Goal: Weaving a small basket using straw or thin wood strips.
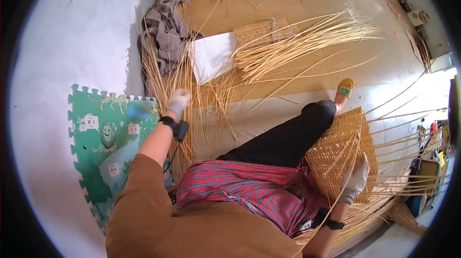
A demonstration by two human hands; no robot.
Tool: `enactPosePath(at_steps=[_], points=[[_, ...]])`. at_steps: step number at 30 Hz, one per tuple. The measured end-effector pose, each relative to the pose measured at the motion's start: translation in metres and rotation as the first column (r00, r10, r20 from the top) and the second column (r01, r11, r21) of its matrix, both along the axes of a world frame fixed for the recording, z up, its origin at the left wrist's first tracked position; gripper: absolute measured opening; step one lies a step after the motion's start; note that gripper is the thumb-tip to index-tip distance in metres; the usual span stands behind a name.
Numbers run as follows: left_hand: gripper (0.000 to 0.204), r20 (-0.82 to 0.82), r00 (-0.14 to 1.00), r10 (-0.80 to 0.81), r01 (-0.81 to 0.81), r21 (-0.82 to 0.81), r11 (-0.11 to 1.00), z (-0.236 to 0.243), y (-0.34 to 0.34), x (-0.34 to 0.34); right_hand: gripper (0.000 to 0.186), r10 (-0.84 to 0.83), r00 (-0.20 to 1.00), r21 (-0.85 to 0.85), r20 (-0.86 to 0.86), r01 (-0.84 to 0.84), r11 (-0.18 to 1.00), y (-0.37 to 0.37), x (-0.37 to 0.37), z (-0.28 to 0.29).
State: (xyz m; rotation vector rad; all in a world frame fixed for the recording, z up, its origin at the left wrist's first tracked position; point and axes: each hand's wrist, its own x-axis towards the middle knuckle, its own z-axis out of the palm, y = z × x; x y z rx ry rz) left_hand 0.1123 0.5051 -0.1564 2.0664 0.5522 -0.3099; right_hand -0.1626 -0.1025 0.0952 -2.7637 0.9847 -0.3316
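My left hand (178, 103), in a pale glove, is raised at left over long straw-coloured strands (189, 133); it is slightly blurred, and I cannot tell whether it holds anything. My right hand (355, 183), also gloved, grips the lower right part of a woven panel (330, 147) with long unwoven strands (403, 135) fanning out to the right. The panel leans by my bent leg (273, 135). A red striped cloth (240, 186) covers my lap.
A green foam mat (91, 152) stands against the left wall. Beyond lie a grey cloth (163, 32), a paper sheet (213, 56), another woven piece (254, 32) and bundles of strands (307, 46). Assorted items (415, 190) crowd the right edge.
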Motion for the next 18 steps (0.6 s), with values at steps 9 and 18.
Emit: enactPosePath(at_steps=[9,18], points=[[0.046,-0.449,0.887,0.111,-0.129,-0.008,0.992,-0.07,0.097,-0.133,0.054,-0.14,0.988,0.012,-0.067,0.141,0.99,-0.012,-0.004,-0.003],[0.067,-0.542,0.816,-0.201,0.418,0.313,0.853,-0.053,0.012,-0.121,0.054,-0.137,0.987,-0.084,-0.081,0.13,0.988,-0.012,-0.007,-0.015]])
